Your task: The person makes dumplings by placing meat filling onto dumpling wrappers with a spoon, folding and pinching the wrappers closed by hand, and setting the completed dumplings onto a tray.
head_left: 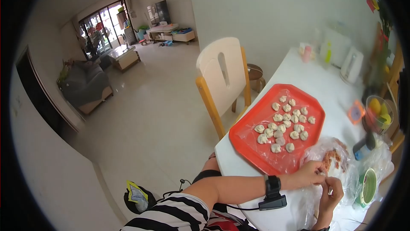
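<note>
My left hand [308, 173], reaching in from the left with a black strapped device on its wrist, is closed in a pinch at the table's near right part. My right hand [331, 193] comes up from below, its fingers closed against the left fingertips. Between them a small pale dumpling [321, 173] shows, mostly hidden by the fingers. Just beyond my hands lies a clear plastic bag [316, 149] with reddish minced filling [332, 159]. To the left of them is a red tray [252, 152] lined with plastic film, bearing several folded dumplings [286, 123].
The white table [290, 66] also carries a white kettle [352, 65], a fruit bowl [379, 113], a dark-capped bottle [364, 146] and a green basket [368, 187]. A chair [224, 75] stands at its left side. A sofa [87, 83] is farther off.
</note>
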The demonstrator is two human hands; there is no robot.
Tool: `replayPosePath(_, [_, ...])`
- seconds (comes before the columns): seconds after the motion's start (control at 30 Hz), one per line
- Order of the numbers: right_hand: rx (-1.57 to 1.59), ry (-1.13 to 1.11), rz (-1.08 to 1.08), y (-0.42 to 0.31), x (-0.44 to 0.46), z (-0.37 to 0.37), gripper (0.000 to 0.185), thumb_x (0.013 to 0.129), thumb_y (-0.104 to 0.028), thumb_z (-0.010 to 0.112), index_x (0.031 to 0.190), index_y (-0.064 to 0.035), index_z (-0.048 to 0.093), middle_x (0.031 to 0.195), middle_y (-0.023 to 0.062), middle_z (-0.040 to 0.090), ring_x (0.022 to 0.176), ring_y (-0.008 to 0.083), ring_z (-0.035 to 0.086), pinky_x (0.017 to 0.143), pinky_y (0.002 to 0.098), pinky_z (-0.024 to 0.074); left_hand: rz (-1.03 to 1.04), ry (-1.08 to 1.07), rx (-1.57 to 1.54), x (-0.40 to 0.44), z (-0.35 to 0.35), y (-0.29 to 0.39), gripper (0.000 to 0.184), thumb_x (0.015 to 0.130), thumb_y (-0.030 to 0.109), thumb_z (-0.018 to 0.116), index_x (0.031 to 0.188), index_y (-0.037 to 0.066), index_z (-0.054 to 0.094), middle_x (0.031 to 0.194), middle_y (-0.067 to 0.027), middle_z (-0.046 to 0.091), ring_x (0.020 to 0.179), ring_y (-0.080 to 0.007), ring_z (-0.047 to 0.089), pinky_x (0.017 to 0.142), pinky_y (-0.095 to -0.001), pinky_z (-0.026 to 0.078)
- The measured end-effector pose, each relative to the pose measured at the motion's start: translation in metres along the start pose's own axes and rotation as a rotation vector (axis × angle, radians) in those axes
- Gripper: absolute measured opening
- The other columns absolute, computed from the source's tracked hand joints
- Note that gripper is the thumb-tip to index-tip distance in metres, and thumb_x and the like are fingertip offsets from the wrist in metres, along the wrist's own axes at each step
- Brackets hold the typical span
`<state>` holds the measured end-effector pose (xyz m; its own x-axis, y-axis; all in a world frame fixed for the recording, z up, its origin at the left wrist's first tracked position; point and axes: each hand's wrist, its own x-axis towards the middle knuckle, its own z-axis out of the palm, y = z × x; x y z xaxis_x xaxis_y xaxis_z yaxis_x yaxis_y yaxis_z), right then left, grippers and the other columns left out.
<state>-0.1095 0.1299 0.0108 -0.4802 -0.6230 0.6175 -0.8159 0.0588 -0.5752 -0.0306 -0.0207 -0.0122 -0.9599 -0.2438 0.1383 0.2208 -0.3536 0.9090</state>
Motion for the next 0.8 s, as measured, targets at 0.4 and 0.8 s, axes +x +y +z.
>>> replayPosePath(0.4, [0.361,-0.072,0.371,-0.01,0.002,-0.007,0.013,0.088,-0.007,0.065,0.089,0.0039,0.06,0.08,0.0083,0.065,0.071,0.0123,0.063,0.061,0.0247,0.0514,0.052,0.075,0.238,-0.006,0.01,0.019,0.016,0.088,0.006,0.063,0.103,-0.002,0.063,0.093,-0.007,0.065,0.081,-0.0103,0.063,0.071,-0.024,0.054])
replayPosePath(0.8, [0.772,-0.075,0.54,-0.006,0.003,-0.006,0.016,0.088,-0.008,0.066,0.1,0.0011,0.059,0.082,0.0066,0.063,0.068,0.0131,0.062,0.06,0.0256,0.049,0.062,0.098,0.251,-0.007,0.01,0.018,0.016,0.091,0.001,0.06,0.107,0.001,0.058,0.097,-0.004,0.063,0.088,-0.0071,0.06,0.076,-0.0203,0.051])
